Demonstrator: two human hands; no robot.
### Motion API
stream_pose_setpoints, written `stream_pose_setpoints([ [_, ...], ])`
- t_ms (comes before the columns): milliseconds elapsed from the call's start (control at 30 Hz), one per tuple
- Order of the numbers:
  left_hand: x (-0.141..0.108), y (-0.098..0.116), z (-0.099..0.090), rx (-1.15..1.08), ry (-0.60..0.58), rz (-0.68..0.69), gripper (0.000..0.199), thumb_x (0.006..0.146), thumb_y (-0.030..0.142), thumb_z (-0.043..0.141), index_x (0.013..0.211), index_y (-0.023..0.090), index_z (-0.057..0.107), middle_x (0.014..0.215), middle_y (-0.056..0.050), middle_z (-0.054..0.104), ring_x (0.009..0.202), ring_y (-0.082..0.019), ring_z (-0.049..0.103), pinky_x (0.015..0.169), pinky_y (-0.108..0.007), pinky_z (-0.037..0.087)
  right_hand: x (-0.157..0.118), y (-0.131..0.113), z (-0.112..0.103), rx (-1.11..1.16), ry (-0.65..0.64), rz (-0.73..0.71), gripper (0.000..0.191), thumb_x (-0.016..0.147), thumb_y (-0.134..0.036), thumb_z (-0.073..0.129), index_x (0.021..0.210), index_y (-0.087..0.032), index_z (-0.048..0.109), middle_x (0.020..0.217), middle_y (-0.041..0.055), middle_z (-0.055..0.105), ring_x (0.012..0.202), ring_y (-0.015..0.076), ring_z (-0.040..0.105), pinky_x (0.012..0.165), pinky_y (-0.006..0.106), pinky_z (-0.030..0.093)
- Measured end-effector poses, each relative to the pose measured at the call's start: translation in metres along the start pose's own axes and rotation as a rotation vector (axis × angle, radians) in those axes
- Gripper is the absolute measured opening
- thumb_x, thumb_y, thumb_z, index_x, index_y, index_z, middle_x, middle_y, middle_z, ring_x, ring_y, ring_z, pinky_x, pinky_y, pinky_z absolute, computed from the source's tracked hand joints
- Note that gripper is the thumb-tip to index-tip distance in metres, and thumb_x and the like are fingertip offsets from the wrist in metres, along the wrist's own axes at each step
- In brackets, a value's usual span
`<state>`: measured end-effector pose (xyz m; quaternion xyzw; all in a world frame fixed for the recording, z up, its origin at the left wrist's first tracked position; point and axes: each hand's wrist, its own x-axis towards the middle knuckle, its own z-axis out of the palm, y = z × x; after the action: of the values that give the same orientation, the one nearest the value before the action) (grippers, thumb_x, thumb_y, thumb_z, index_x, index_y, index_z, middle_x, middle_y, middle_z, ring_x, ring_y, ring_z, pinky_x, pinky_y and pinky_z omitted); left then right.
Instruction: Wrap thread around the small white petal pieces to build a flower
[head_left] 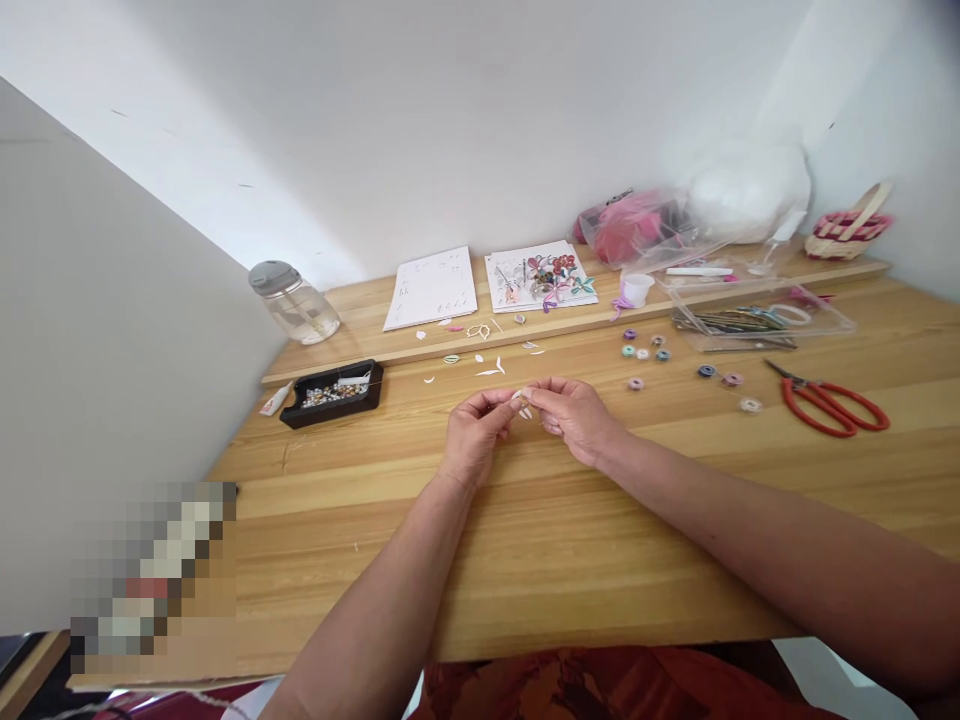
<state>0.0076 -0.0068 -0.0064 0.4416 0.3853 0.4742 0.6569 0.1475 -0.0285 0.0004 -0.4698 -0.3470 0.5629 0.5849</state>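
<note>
- The left hand point(478, 430) has its thumb and fingers pinched narrowly on a small white petal-shaped piece point(526, 411); some fingers are hidden behind the thumb.
- The right hand point(579, 417) pinches the same piece from the other side, thumb and fingertips closed together, the two hands nearly meeting.
- That piece is up between the fingertips, over the middle of the light wooden table point(375, 560) — too small for its details to be clear.
- Just beyond the hands lie thin white leaf-shaped pieces point(490, 372), with a green-edged leaf shape point(451, 359) among the scattered bits.
- To the left, a black rectangular tray point(341, 409) holds small mixed beads point(328, 392); a small white tube point(276, 399) is beside its left end.
- On the raised wooden ledge point(360, 312) are a clear jar with a grey lid point(298, 308), white paper sheets with small marks point(431, 288), and a second paper stack point(501, 262) bearing colourful flower-shaped pieces point(553, 275).
- Farther right along it are a small white cup point(638, 290), a clear plastic bag with pink contents point(634, 228) and a red-and-cream woven basket point(846, 235).
- Small coloured spools point(662, 355) sit right of the hands, near a clear plastic box point(829, 322) of slender tools.
- Scissors with orange-red loop handles point(829, 405) lie at the right — blades pointing away and leftward.
</note>
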Motion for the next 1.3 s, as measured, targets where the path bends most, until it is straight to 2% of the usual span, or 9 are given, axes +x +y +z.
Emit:
stream_pose_setpoints([
  [500,-0.001,-0.0033,0.0026,0.077,0.08,0.063,0.032,0.065,0.039,0.082,0.079,0.012,0.071,0.058,0.002,0.055,0.05,-0.005,0.04,0.047,-0.02,0.029,-0.0031,0.0027,0.0055,0.015,0.081,0.007,0.026,0.06,-0.033,0.079,0.063,-0.016,0.059,0.05,-0.0066,0.046,0.041,0.0038,0.027,0.041,0.024,0.015],
  [633,-0.0018,-0.0031,0.0026,0.068,0.069,0.048,0.034,0.064,0.038,0.083,0.083,0.013,0.071,0.064,0.001,0.058,0.051,-0.004,0.04,0.047,-0.019,0.029,-0.0024,0.0036,0.005,0.023,0.088,0.006,0.025,0.06,-0.033,0.079,0.063,-0.017,0.06,0.05,-0.0061,0.046,0.041,0.004,0.028,0.041,0.024,0.016],
  [767,-0.0014,-0.0046,0.0017,0.059,0.067,0.055,0.034,0.064,0.039,0.083,0.083,0.014,0.071,0.068,0.0,0.061,0.051,-0.004,0.04,0.047,-0.019,0.029,-0.003,0.0027,0.0057,0.024,0.075,0.011,0.024,0.061,-0.032,0.078,0.063,-0.016,0.061,0.052,-0.0054,0.047,0.042,0.0043,0.028,0.04,0.024,0.016],
  [1300,-0.001,-0.0033,0.002,0.069,0.085,0.063,0.03,0.064,0.039,0.082,0.077,0.014,0.071,0.061,0.001,0.057,0.051,-0.005,0.039,0.047,-0.02,0.028,-0.0034,0.0024,0.0051,0.012,0.031,0.002,0.024,0.064,-0.033,0.078,0.064,-0.016,0.061,0.051,-0.0058,0.047,0.042,0.0043,0.028,0.041,0.024,0.017],
])
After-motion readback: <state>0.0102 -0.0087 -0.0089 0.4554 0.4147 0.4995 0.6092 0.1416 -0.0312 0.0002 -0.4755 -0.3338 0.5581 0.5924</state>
